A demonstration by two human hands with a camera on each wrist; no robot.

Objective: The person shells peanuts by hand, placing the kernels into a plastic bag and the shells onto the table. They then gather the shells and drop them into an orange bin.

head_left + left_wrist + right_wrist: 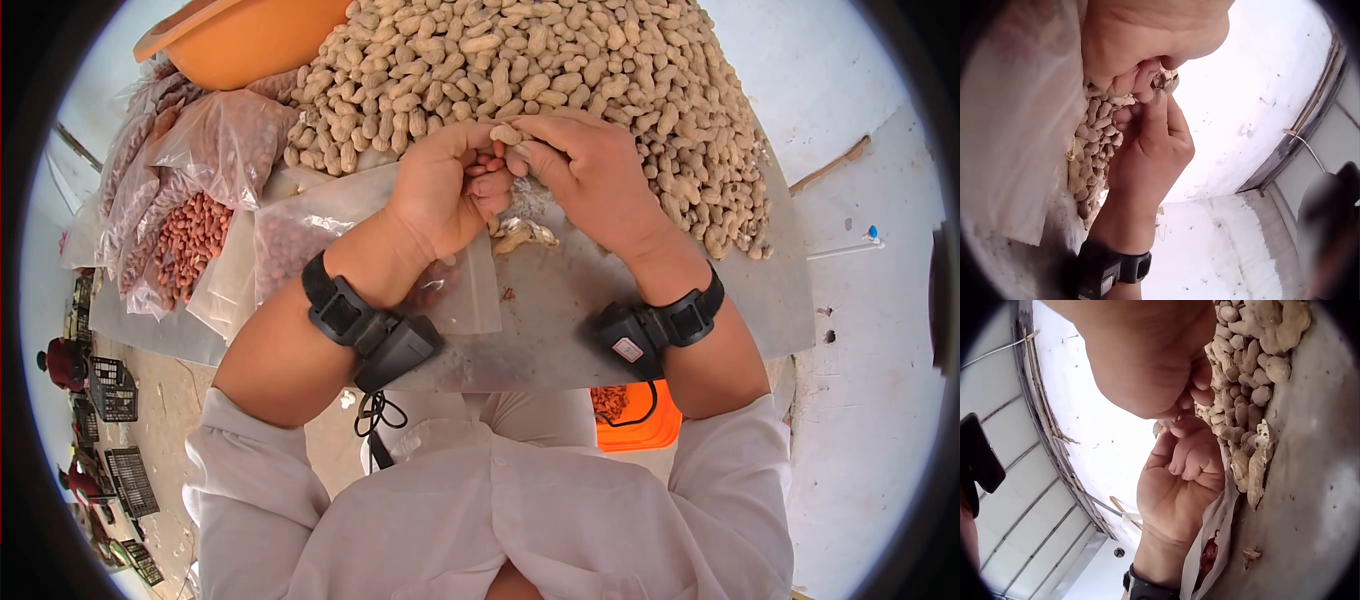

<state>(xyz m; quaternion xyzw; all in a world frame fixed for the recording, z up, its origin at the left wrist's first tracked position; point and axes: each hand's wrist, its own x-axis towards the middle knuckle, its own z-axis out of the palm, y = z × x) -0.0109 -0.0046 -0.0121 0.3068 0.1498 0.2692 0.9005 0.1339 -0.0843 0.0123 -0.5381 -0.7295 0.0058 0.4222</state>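
Between both hands, a peanut pod [505, 134] is pinched at the fingertips, in front of the heap of unshelled peanuts [560, 60]. The left hand [447, 190] has its fingers curled, with red peanut kernels [486, 163] showing in them. The right hand [600, 175] grips the pod with thumb and fingers. In the left wrist view the pod [1166, 80] looks broken open at the right hand's thumb [1159, 115]. Just below the hands, empty-looking shells [524, 235] lie on the grey table [560, 340].
Plastic bags of red kernels [192, 240] lie at the left, and a flat clear bag [470, 290] is under the left forearm. An orange basin [240, 40] stands at the back left. Below the table edge is an orange container [650, 432]. Black crates [130, 480] stand on the floor.
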